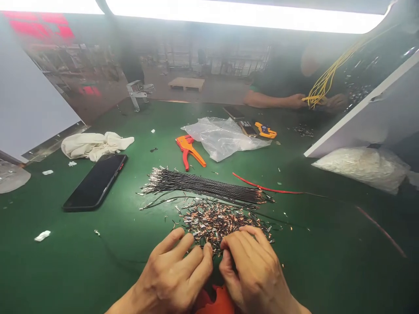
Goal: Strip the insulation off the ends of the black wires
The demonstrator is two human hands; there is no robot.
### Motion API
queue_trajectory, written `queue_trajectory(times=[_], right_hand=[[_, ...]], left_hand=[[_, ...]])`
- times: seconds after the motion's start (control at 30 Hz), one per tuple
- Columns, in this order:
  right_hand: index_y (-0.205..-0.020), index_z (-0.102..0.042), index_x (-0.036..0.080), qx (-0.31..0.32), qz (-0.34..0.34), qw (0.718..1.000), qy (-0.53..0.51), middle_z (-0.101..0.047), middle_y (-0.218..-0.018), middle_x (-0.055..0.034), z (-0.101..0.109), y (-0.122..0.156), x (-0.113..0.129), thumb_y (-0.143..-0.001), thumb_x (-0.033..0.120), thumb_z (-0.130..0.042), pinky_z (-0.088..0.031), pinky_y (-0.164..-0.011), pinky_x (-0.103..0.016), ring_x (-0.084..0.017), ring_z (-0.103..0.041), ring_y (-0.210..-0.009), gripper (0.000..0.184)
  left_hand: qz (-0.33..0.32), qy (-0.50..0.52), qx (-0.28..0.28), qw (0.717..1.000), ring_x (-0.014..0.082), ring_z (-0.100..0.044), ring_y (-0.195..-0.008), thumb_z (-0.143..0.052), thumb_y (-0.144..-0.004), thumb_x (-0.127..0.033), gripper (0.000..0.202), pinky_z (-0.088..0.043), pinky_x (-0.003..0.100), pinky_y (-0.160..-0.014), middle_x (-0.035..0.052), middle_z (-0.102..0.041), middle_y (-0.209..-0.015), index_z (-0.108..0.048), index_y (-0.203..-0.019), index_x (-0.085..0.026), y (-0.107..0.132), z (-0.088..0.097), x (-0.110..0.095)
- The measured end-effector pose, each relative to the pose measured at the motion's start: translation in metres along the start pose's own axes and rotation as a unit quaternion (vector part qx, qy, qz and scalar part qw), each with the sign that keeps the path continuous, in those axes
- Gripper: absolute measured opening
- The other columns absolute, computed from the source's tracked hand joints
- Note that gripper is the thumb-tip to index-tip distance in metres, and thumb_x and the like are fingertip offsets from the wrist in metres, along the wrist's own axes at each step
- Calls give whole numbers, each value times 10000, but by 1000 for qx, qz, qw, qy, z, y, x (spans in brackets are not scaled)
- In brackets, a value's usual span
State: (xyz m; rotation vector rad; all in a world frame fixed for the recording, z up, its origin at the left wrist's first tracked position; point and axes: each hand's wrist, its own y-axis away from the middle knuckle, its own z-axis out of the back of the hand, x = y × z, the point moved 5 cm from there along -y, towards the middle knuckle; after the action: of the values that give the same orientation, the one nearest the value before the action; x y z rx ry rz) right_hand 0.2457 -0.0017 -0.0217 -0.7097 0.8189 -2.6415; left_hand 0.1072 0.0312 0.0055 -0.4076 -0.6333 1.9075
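The left hand [178, 270] is partly curled, fingertips at the near side of a heap of clipped wire ends [212, 222]; the right hand [253, 266] is bent, thumb drawn in toward the fingers. Whether either grips anything cannot be determined. A red-orange object [222, 301], partly hidden, shows between the wrists. The heap lies toward the near edge of the table [334, 270], centrally; just beyond rests a bundle of black wires [206, 185], bright terminals toward the left edge. Farther toward the far edge lies an orange hand tool [190, 150], beside a clear plastic bag [224, 137]. Step in hand, as judged: fingertip work on small wire pieces. Next move calls for a fine pinch, bundle undisturbed.
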Motion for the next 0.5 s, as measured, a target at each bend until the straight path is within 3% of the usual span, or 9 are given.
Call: queue_trajectory(times=[0.17,0.33,0.5], right_hand=[[-814,-562,191,27,6,1000,2,-568,-682,-8,-7,3,1,-846,19,-432,-523,-988,-470,-177,-525,-624,218],[-795,-568,184,-15,13,999,25,-600,-623,-14,0,-5,4,-811,15,-455,-647,-874,-516,-165,-581,-551,204],[-796,-586,161,-22,23,999,31,-626,-593,-22,2,-8,4,-774,-16,-470,-686,-804,-550,-164,-631,-505,213]], left_hand=[[-6,-4,-6,1000,184,-624,-697,-331,-1059,-125,386,-420,391,-875,17,-710,-696,-693,-925,-106,3,-1,-2],[13,-17,-7,1000,184,-631,-723,-341,-1055,-112,378,-416,399,-898,19,-735,-734,-700,-937,-111,8,-1,-4],[24,-23,-13,999,183,-637,-721,-340,-1063,-127,385,-409,403,-908,17,-738,-736,-703,-933,-117,12,-3,-6]])
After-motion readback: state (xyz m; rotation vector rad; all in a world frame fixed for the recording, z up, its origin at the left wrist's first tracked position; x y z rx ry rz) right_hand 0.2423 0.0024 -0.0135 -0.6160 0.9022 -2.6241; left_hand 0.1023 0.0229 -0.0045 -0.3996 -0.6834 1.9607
